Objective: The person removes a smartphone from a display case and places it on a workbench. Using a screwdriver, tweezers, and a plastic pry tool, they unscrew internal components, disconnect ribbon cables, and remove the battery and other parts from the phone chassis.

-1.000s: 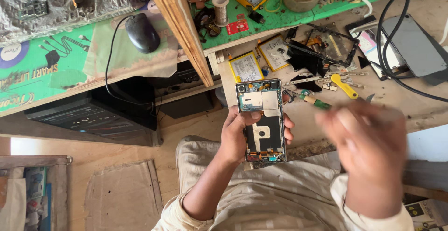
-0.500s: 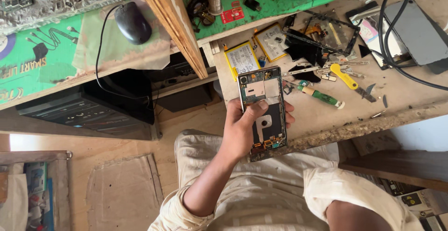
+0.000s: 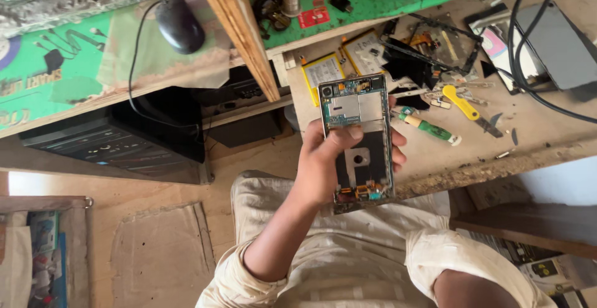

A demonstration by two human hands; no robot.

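Left hand (image 3: pixel 329 165) grips opened smartphone (image 3: pixel 357 137), circuit side up, thumb across middle, above workbench (image 3: pixel 547 128) edge. Right hand out of frame, grip unknowable. Green screwdriver (image 3: pixel 429 128) just beside.

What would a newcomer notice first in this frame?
First, the opened phone at centre, its back off and circuit boards bare, gripped in the left hand above the person's lap. Behind it, the wooden bench is strewn with parts and tools, among them a green screwdriver. A black mouse sits on the green mat at upper left.
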